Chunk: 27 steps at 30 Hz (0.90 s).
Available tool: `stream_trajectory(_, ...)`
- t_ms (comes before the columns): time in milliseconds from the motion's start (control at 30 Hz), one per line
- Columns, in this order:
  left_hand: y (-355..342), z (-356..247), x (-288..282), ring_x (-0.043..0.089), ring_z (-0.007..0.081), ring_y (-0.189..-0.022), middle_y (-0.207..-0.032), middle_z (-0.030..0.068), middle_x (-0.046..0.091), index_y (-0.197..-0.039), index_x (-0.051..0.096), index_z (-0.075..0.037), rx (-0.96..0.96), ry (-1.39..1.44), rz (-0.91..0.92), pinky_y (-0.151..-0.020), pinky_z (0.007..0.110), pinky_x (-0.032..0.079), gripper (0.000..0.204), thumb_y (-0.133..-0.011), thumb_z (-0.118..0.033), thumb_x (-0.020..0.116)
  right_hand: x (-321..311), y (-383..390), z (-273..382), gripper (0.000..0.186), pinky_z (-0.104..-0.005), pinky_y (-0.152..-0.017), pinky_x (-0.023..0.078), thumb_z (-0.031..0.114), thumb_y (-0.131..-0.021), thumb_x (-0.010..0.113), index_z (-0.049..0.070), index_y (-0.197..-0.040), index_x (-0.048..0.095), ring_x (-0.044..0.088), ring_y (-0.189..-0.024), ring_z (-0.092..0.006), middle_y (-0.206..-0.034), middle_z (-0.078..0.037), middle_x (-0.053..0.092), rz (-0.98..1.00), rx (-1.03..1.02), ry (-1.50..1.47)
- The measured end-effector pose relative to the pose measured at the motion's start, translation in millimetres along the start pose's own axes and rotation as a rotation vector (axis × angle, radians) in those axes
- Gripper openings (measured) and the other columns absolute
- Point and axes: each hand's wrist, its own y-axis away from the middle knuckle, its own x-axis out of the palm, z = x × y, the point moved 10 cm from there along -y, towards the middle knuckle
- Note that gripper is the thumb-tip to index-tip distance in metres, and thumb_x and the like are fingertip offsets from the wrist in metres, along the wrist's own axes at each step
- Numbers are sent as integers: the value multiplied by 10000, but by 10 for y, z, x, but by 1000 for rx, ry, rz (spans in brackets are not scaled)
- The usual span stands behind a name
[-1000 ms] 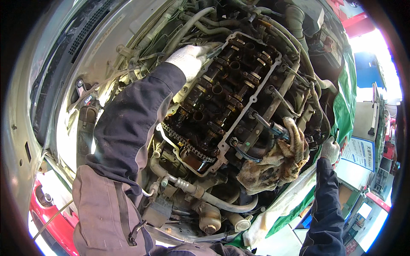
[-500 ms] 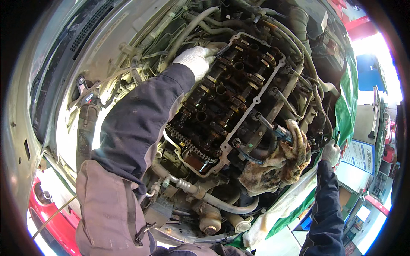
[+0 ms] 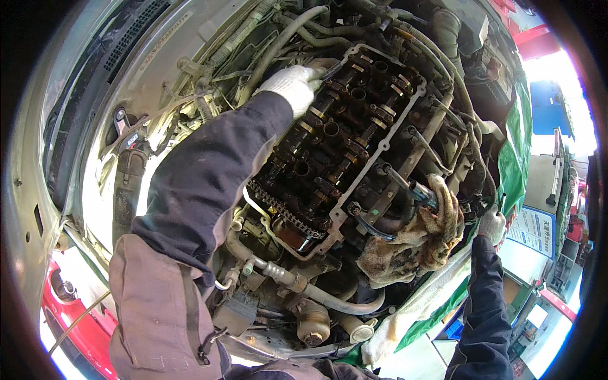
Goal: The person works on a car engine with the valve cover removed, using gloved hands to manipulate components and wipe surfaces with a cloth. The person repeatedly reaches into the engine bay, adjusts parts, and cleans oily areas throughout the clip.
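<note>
My left hand [image 3: 292, 88], in a white knit glove, reaches to the far left edge of the open engine head [image 3: 347, 95]. Its fingers close around a slim dark tool [image 3: 332, 71], whose tip meets the pale sealing rim; the tool's exact kind is unclear. Inside the head show dark oily camshafts [image 3: 370, 130], round plug wells and a timing chain [image 3: 288, 215] at the near end. Far to the right, my right hand [image 3: 491, 224], also gloved, is closed at the car's edge near the green cover. A thin dark rod sticks up beside its fingers; what it grips is mostly hidden.
A stained brown rag [image 3: 415, 244] is draped over parts right of the head. Several hoses and a metal pipe [image 3: 329, 301] surround the engine. A green cover [image 3: 514, 149] and pale cloth [image 3: 405, 320] line the right side. A red car [image 3: 76, 329] stands at lower left.
The engine appears a few pixels further right in the picture. My left hand has shifted slightly with its tool along the rim; my right hand stays where it was.
</note>
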Motion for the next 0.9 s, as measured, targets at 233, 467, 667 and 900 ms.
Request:
stream_trajectory(233,-48,44,16,691,358,-1230,-1372,184,715,-1444,668,-94,-13,26,-11,-1079,408,524,400,-1081,-251,606,13,-5,-6,586,-561,-847,561,548,-940,595,-2,-969,796,741,-945,-488,-934,-299,755,-15,-8,-4)
stream_trajectory(467,-66,98,64,681,366,-1255,-1359,203,717,-1434,683,-103,-103,30,37,-1101,414,516,400,-1079,-270,603,31,-7,-7,587,-562,-875,555,541,-944,576,3,-1013,801,740,-983,-492,-964,-297,760,15,-11,8)
stream_trajectory(667,-135,-19,17,717,365,-1170,-1318,200,737,-1452,675,-128,-22,-53,3,-1047,432,549,397,-1091,-262,582,5,6,26,590,-564,-876,549,545,-939,578,-2,-976,795,741,-970,-489,-955,-300,758,3,-15,-21)
stream_trajectory(900,-207,-80,23,714,355,-1195,-1370,148,728,-1502,635,-155,40,-80,4,-1069,437,549,424,-1104,-280,562,26,12,15,600,-557,-880,551,541,-951,544,-5,-978,791,744,-983,-483,-963,-299,761,32,22,22)
